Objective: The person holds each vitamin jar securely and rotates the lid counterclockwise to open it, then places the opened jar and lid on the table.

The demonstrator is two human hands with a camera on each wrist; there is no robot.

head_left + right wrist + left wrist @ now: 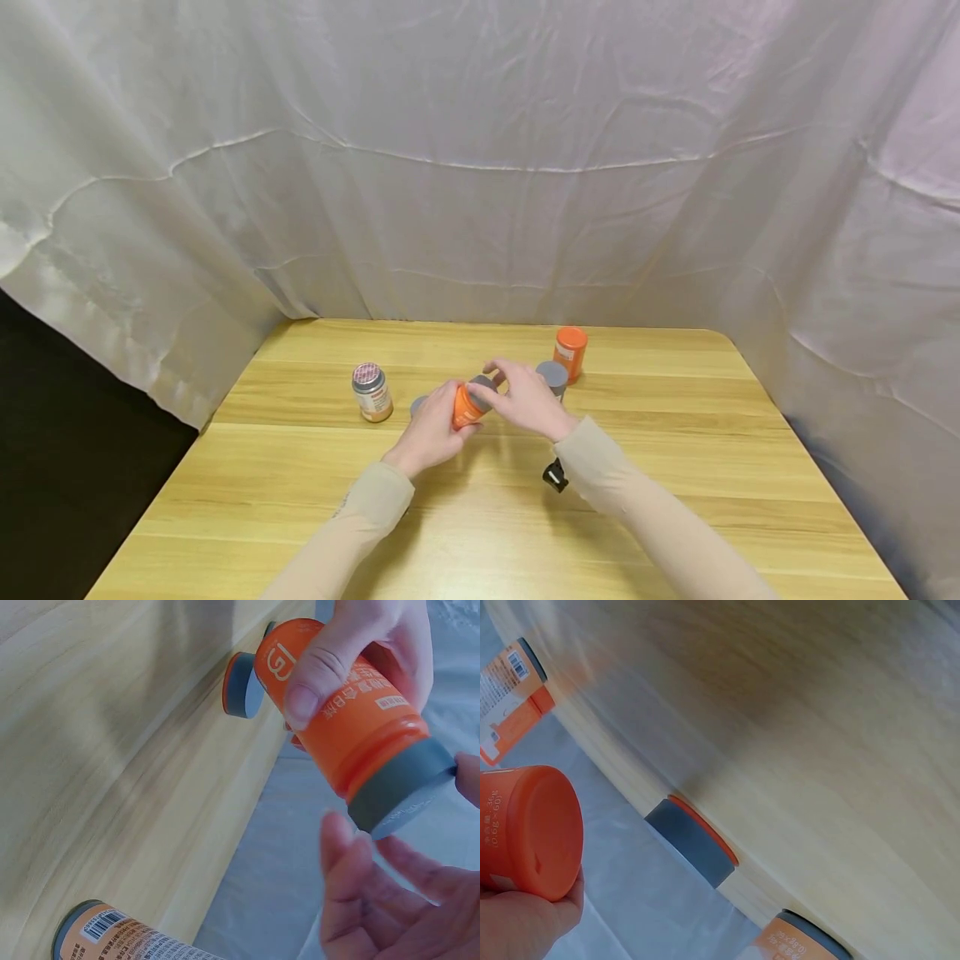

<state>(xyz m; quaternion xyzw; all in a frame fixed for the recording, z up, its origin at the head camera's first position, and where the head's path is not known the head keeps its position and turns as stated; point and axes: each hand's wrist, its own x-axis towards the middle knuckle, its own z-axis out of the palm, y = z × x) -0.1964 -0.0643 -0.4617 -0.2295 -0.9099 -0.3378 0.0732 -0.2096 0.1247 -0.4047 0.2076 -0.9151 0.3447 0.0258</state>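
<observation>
My left hand grips an orange bottle, tilted above the table with its grey cap toward my right hand. In the right wrist view, the left thumb lies across the printed side of that bottle. The fingertips and thumb of my right hand pinch the rim of the grey cap from opposite sides. Seen from the left wrist, the orange base faces the camera. A low grey cap with an orange edge lies on the table; in the head view, my left hand partly covers it.
To the left stands a bottle with a patterned top and a printed label. Behind my right hand are a grey-topped container, partly hidden, and an orange-topped one. A grey curtain borders the wooden table at the back.
</observation>
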